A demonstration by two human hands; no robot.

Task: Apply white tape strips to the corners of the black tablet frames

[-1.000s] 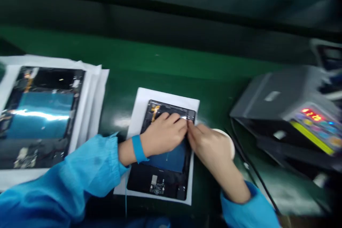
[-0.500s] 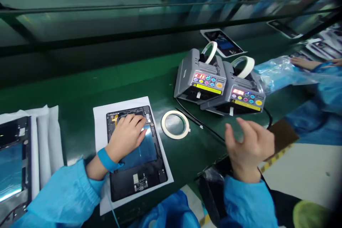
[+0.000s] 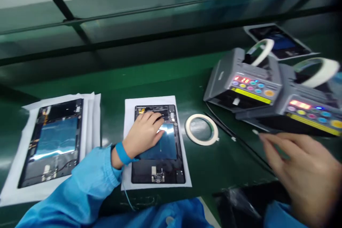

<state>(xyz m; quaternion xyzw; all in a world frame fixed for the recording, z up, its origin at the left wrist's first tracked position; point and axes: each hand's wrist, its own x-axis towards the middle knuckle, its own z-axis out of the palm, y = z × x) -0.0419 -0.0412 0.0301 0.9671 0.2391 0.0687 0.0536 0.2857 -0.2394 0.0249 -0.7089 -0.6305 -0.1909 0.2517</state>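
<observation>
My left hand [image 3: 145, 131] lies on an opened tablet [image 3: 162, 149], its thumb apart and its fingers loosely bent, fingertips near the upper inner parts. The tablet shows a large bluish battery and a small circuit board, and lies on a white sheet [image 3: 127, 114]. My right hand [image 3: 299, 164], partly blurred, pinches a short piece of white tape [image 3: 255, 132] between thumb and forefinger. It is just in front of the right tape dispenser [image 3: 301, 105]. The left tape dispenser [image 3: 244, 82] has a white tab of tape sticking out of its front.
A roll of cream tape [image 3: 202, 142] lies right of the tablet, beside a black cable [image 3: 248, 149]. On the left, another opened tablet [image 3: 57, 135] rests on layered white sheets. Behind the dispensers lies a further tablet [image 3: 278, 39]. A dark metal frame [image 3: 117, 42] runs along the back.
The tape tab at the right dispenser's front is now between my right fingers, which have closed from an open pose. My view has turned left; my left hand stays on the tablet.
</observation>
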